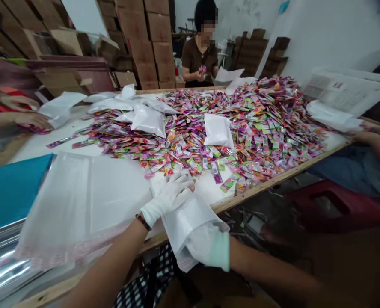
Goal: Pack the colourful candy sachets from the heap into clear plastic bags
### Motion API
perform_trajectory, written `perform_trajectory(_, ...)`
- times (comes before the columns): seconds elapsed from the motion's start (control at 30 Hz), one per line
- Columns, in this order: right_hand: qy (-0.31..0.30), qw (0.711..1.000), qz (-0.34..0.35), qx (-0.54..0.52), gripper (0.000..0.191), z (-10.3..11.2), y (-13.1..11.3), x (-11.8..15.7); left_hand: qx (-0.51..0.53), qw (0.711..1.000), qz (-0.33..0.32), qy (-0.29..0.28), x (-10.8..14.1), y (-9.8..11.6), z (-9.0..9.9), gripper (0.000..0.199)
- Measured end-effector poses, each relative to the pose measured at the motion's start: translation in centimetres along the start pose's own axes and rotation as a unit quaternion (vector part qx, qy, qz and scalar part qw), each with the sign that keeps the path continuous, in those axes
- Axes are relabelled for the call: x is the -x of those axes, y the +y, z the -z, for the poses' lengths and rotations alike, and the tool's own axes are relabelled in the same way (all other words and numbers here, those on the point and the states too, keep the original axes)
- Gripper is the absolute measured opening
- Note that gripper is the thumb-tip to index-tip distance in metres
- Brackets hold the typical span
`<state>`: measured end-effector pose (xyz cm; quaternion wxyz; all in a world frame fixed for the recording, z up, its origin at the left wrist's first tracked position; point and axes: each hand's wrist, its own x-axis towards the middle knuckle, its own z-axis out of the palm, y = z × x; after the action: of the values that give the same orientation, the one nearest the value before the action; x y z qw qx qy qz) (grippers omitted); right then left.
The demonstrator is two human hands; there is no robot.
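Note:
A white plastic mailing bag (190, 220) lies slanted over the table's front edge, its mouth open toward me. My left hand (169, 196), in a white glove, rests over the far end of the bag with bent fingers gripping it. My right hand (206, 246), also gloved, reaches into the bag's mouth; its fingers are hidden inside. Just beyond the bag spreads a big heap of small colourful packets (257, 124). To the left of my left hand lies a stack of flat, clear-fronted white bags (90, 192).
Filled white bags (148, 119) and a white pouch (218, 130) rest on the heap. Blue sheeting (13, 184) lies at left. A wooden rim (267, 184) edges the table. Co-workers' hands (32, 113) show left and right; another person (199, 55) stands behind. A red stool (337, 209) is at right.

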<state>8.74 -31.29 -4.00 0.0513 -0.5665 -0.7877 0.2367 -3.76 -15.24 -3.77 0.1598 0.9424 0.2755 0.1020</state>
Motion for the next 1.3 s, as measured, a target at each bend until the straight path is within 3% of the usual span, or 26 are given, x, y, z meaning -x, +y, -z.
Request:
perform_trajectory(0.1, 0.014, 0.998, 0.015, -0.057, 0.019, 3.2, 1.7, 3.2, -0.038, 0.998, 0.013, 0.038, 0.6, 0.6, -1.4, 0.038)
perform_trajectory(0.17, 0.074, 0.992, 0.003, -0.104, 0.02, 5.2, 3.7, 5.0, -0.058, 0.996, 0.02, 0.057, 0.8, 0.9, -2.3, 0.041)
perform_trajectory(0.27, 0.161, 0.974, -0.115, -0.108, 0.018, 6.1, 6.5, 6.0, -0.074, 0.996, 0.012, 0.046, 0.9, 1.2, -2.7, 0.048)
perform_trajectory(0.37, 0.098, 0.967, -0.187, -0.141, 0.026, 4.3, 8.2, 5.7, -0.078, 0.996, -0.011, 0.034, 1.3, 2.2, -2.4, 0.052)
perform_trajectory(0.47, 0.068, 0.966, -0.176, -0.178, 0.016, 2.8, 8.7, 5.2, -0.073, 0.996, -0.044, 0.014, 2.2, 3.5, -2.3, 0.046)
perform_trajectory(0.6, 0.05, 0.979, -0.162, -0.116, 0.01, 3.4, 8.2, 5.4, -0.076, 0.995, -0.058, -0.004, 3.2, 4.1, -3.0, 0.046)
perform_trajectory(0.73, 0.016, 0.987, -0.156, -0.035, 0.02, 3.7, 7.7, 6.7, -0.09, 0.994, -0.065, -0.014, 3.5, 3.5, -3.7, 0.046)
perform_trajectory(0.8, -0.039, 0.991, -0.119, -0.046, 0.02, 2.6, 7.9, 7.9, -0.095, 0.993, -0.064, -0.018, 3.7, 3.5, -3.6, 0.045)
perform_trajectory(0.9, -0.18, 0.977, -0.097, -0.054, 0.015, -0.1, 9.1, 10.4, -0.093, 0.994, -0.061, -0.022, 4.5, 4.1, -3.1, 0.047)
perform_trajectory(0.97, -0.254, 0.954, -0.161, 0.021, 0.016, -1.5, 10.6, 11.9, -0.081, 0.994, -0.071, -0.028, 5.8, 4.4, -2.7, 0.052)
perform_trajectory(1.03, -0.269, 0.927, -0.237, 0.111, 0.022, -1.6, 12.6, 12.8, -0.064, 0.993, -0.092, -0.032, 7.7, 4.5, -2.4, 0.063)
perform_trajectory(1.1, -0.203, 0.934, -0.255, 0.144, 0.029, -0.5, 14.3, 12.7, -0.05, 0.992, -0.113, -0.033, 10.2, 4.3, -2.4, 0.08)
perform_trajectory(1.17, -0.058, 0.969, -0.19, 0.145, 0.039, 1.2, 15.4, 11.3, -0.049, 0.991, -0.121, -0.025, 12.5, 4.0, -2.9, 0.097)
perform_trajectory(1.23, 0.087, 0.983, -0.056, 0.151, 0.046, 2.6, 15.6, 8.9, -0.065, 0.991, -0.12, 0.0, 14.1, 4.0, -3.8, 0.097)
perform_trajectory(1.3, 0.164, 0.965, 0.125, 0.163, 0.047, 3.0, 15.1, 5.9, -0.1, 0.985, -0.123, 0.061, 14.8, 4.3, -4.7, 0.073)
